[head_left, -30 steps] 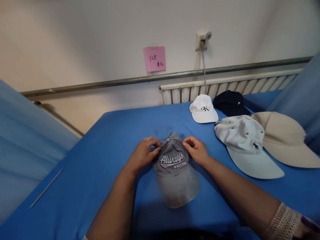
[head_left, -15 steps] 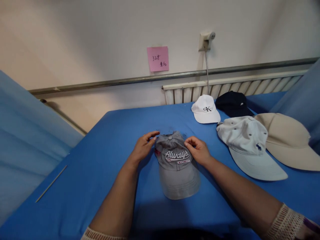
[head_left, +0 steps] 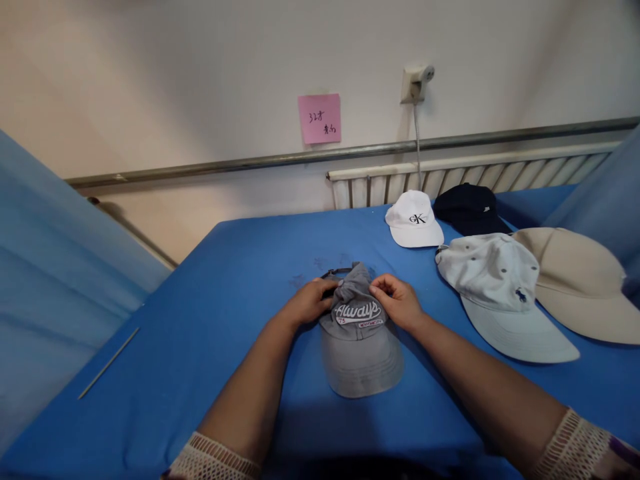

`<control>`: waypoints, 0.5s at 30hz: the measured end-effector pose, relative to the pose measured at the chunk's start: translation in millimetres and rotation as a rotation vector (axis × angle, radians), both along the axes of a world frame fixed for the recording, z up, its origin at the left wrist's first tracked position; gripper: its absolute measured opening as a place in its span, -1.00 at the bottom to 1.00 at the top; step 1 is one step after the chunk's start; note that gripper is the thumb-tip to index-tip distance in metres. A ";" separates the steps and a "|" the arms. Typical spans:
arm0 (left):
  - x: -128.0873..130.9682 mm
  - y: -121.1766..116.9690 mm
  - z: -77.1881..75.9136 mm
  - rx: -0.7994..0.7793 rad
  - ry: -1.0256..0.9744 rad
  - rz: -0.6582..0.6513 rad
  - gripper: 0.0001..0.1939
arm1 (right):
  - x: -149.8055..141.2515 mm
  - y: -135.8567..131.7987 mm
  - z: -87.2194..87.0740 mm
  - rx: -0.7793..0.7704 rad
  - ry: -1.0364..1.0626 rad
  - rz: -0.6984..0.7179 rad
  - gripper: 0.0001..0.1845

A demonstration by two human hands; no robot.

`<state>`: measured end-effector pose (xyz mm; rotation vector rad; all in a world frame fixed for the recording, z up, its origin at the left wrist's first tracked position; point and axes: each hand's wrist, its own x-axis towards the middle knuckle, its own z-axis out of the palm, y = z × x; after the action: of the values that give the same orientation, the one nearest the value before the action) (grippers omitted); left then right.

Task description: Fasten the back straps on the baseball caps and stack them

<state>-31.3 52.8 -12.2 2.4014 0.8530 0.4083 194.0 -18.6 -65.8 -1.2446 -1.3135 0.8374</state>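
Note:
A grey baseball cap [head_left: 361, 353] with white "Always" lettering lies on the blue sheet in front of me, its brim pointing toward me. My left hand [head_left: 313, 301] presses into the left side of its crown, fingers closed on the fabric, which is pushed inward there. On the opposite side, my right hand [head_left: 397, 300] pinches the crown's edge between thumb and forefinger. The cap's back strap shows as a dark loop behind the crown. Some of the left fingertips are hidden by the cloth.
A white cap [head_left: 414, 220], a dark navy cap [head_left: 470, 208], a pale grey cap [head_left: 493, 273] and a beige cap [head_left: 575, 267] sit to the right. A thin stick [head_left: 109, 363] lies at left. Behind the blue-covered table [head_left: 200, 287] are a radiator [head_left: 385, 187] and a wall rail [head_left: 250, 163].
My left hand has moved right, from beside the cap onto its crown, and the crown's left side has caved in. My right hand stays at the right edge.

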 end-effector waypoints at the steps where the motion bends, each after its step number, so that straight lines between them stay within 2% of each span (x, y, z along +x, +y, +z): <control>1: 2.2 -0.6 -1.7 0.002 0.046 -0.033 -0.74 | 0.1 0.4 -0.9 -0.003 0.005 0.007 -0.79; 7: 10.1 0.7 -8.9 0.037 0.197 0.007 -0.82 | -0.1 1.6 -1.9 -0.007 0.002 0.028 -0.81; 15: 10.9 -3.7 -1.2 0.079 0.255 0.051 -0.80 | -0.8 2.4 -3.6 -0.013 -0.006 0.033 -0.77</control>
<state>-20.4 49.0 -13.4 2.5453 1.0278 0.1585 193.3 -16.2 -69.4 -1.2392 -1.3386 0.8671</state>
